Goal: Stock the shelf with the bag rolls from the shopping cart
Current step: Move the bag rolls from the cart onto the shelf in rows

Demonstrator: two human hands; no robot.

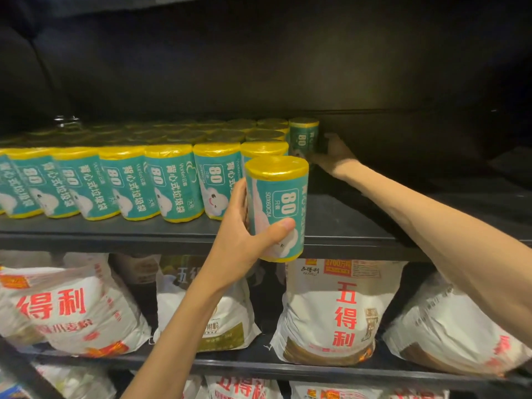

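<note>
Teal bag rolls with yellow ends stand upright in rows [169,182] on the dark top shelf [339,223], filling its left and middle. My left hand [244,228] grips one such roll [277,205] upright, just in front of the shelf's front edge, beside the last roll of the front row. My right hand [334,156] reaches deep into the shelf and holds another roll [303,138] upright at the right end of the back row. The shopping cart is not in view.
The top shelf's right part is bare dark board up to the back wall. Below it, a shelf [259,361] carries large white flour sacks [336,309] with red lettering. More sacks lie on a lower level.
</note>
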